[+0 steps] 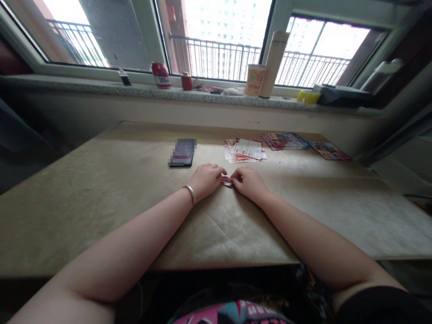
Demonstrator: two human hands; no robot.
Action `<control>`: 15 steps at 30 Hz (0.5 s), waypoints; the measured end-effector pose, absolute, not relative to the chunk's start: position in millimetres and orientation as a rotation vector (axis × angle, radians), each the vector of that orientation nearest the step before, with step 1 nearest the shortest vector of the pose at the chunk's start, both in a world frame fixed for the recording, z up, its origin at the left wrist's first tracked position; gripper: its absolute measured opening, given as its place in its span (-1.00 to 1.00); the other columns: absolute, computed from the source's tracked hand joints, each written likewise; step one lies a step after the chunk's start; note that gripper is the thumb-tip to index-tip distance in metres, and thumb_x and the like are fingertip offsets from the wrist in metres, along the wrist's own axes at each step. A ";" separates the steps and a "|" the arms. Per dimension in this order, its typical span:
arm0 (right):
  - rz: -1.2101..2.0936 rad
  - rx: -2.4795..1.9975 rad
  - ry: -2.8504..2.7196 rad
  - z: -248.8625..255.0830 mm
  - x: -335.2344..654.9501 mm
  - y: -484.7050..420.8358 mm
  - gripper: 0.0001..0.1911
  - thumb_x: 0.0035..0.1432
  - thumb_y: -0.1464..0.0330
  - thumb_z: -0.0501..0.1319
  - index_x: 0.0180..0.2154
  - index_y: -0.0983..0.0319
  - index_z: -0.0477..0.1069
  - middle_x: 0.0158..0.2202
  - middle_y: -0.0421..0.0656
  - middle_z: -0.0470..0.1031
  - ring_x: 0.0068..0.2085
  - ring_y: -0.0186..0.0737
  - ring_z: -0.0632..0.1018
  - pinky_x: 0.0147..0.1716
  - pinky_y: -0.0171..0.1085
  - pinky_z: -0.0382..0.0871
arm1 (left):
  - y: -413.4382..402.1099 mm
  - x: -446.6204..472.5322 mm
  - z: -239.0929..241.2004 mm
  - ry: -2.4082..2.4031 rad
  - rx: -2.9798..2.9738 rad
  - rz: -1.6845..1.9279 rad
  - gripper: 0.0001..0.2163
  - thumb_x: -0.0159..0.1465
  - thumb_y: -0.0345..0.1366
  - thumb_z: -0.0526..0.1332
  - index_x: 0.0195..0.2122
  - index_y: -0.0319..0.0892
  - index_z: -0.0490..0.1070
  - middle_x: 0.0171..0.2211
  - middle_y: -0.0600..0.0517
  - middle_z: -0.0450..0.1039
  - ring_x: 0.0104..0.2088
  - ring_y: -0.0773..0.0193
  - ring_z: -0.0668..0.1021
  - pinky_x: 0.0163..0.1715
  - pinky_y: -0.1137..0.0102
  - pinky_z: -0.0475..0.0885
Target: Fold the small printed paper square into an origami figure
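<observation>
Both my hands rest side by side on the paper-covered table [101,189], near its middle. My left hand [206,179], with a silver bangle on the wrist, has its fingers curled and pinches one end of a small colourful folded paper piece [227,182]. My right hand [249,182] pinches the other end with curled fingers. Most of the paper piece is hidden between the fingertips.
A dark phone [182,153] lies just beyond my left hand. A stack of printed leaflets [245,150] and two more colourful sheets [285,141] lie beyond my right. The windowsill [84,87] holds a red can [161,74], a cup [255,79] and a tall cardboard tube [274,63].
</observation>
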State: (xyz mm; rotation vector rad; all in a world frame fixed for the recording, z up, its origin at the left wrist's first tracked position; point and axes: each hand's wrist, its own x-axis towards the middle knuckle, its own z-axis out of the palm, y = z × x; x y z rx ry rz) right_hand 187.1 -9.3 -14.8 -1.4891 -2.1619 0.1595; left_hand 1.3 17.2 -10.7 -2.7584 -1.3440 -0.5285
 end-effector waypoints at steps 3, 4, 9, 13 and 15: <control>0.140 -1.512 -2.157 -15.2 186.4 -8.1 -0.89 0.09 0.29 0.22 -0.41 0.20 0.44 -0.37 -0.16 0.52 -0.32 -0.23 0.45 -0.33 -0.28 0.24 | 19.4 1.0 -11.2 -1.365 -2.786 -0.548 -0.79 0.25 -0.29 0.10 -0.20 -0.08 0.53 -0.30 -0.03 0.48 -0.21 0.18 0.48 -0.14 0.29 0.36; 0.124 -1.514 -2.159 -15.0 186.2 -8.3 -0.87 0.08 0.27 0.23 -0.41 0.20 0.44 -0.37 -0.16 0.52 -0.32 -0.23 0.45 -0.33 -0.28 0.24 | 19.7 0.8 -11.4 -1.367 -2.797 -0.551 -0.79 0.24 -0.29 0.11 -0.21 -0.08 0.53 -0.30 -0.03 0.48 -0.20 0.18 0.47 -0.13 0.29 0.36; 0.111 -1.528 -2.153 -15.0 186.1 -9.8 -0.82 0.09 0.22 0.23 -0.33 0.19 0.48 -0.33 -0.14 0.53 -0.26 -0.19 0.45 -0.26 -0.25 0.25 | 19.6 0.1 -13.7 -1.370 -2.821 -0.588 -0.80 0.23 -0.29 0.12 -0.23 -0.10 0.53 -0.30 -0.04 0.45 -0.20 0.18 0.47 -0.11 0.28 0.37; 0.108 -1.538 -2.170 -15.9 187.3 -9.8 -0.79 0.13 0.19 0.21 -0.31 0.17 0.51 -0.33 -0.12 0.52 -0.22 -0.16 0.45 -0.22 -0.23 0.26 | 19.7 -0.2 -15.7 -1.341 -2.833 -0.664 -0.82 0.21 -0.32 0.13 -0.24 -0.13 0.50 -0.22 -0.05 0.45 -0.18 0.20 0.48 -0.11 0.31 0.38; 0.100 -1.522 -2.177 -16.3 187.8 -10.0 -0.81 0.13 0.21 0.20 -0.33 0.15 0.51 -0.32 -0.14 0.51 -0.21 -0.17 0.44 -0.20 -0.23 0.27 | 19.8 0.0 -15.0 -1.304 -2.854 -0.661 -0.84 0.20 -0.34 0.13 -0.25 -0.14 0.49 -0.19 -0.04 0.47 -0.16 0.20 0.48 -0.10 0.31 0.38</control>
